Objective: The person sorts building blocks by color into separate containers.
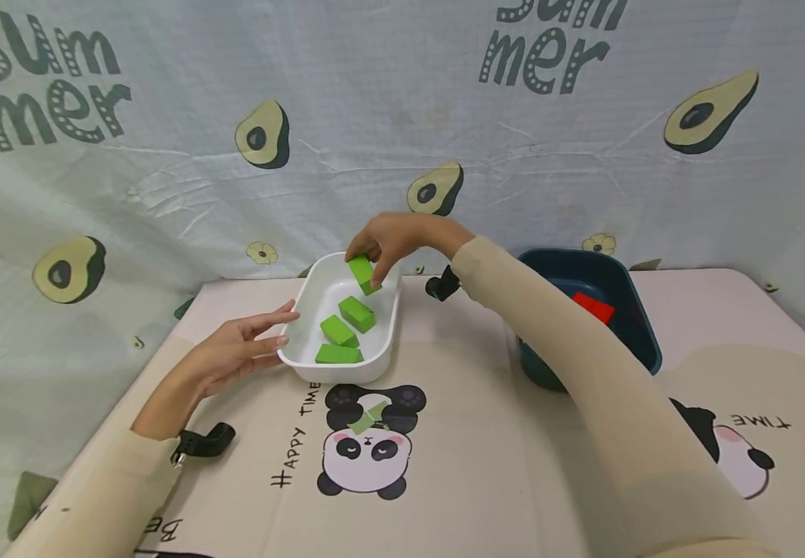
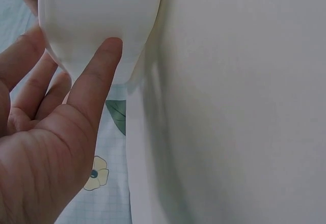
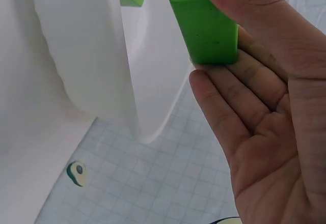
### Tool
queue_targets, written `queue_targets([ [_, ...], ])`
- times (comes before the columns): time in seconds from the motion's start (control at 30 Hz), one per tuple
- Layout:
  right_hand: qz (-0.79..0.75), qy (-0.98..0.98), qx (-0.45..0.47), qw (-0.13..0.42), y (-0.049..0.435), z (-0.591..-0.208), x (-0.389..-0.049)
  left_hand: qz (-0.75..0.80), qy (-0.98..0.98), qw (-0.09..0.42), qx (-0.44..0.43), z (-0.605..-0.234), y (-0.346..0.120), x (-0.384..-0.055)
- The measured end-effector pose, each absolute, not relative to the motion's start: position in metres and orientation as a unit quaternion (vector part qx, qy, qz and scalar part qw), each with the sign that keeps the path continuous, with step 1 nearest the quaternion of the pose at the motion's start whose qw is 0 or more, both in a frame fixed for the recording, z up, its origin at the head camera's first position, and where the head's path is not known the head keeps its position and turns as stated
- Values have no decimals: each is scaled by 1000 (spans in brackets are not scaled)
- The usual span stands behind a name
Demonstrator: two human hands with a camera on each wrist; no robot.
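Observation:
A white container stands at the back of the table, left of the middle. Over its far end my right hand pinches a green block between thumb and fingers. The right wrist view has that block close up, the thumb on one side and fingertips behind. Three more green blocks lie in a row on the container's floor. My left hand is at the container's left side, fingers fairly straight. In the left wrist view its thumb rests against the white wall.
To the right stands a dark blue container with red blocks in it, partly hidden behind my right sleeve. A printed cloth hangs right behind the table, whose cover has panda pictures.

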State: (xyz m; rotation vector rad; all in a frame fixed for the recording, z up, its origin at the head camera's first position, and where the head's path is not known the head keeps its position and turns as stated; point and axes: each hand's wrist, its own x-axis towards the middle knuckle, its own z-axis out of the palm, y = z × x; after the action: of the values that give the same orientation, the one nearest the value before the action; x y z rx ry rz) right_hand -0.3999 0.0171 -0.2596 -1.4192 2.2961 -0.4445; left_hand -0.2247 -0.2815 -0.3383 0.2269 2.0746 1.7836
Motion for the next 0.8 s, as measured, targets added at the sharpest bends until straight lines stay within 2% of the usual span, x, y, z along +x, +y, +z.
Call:
queue_targets([
  [0.4,-134,824,-524,167,19,-260,-394,646,734,193,80,-339,-281,-224],
  [0.63,-163,827,-497,205,14,-272,-400,643,737,192,80,-339,-281,-225],
  [0.8,-159,830,-495,203,8,-278,-406,644,736,191,82,-338,-282,-223],
])
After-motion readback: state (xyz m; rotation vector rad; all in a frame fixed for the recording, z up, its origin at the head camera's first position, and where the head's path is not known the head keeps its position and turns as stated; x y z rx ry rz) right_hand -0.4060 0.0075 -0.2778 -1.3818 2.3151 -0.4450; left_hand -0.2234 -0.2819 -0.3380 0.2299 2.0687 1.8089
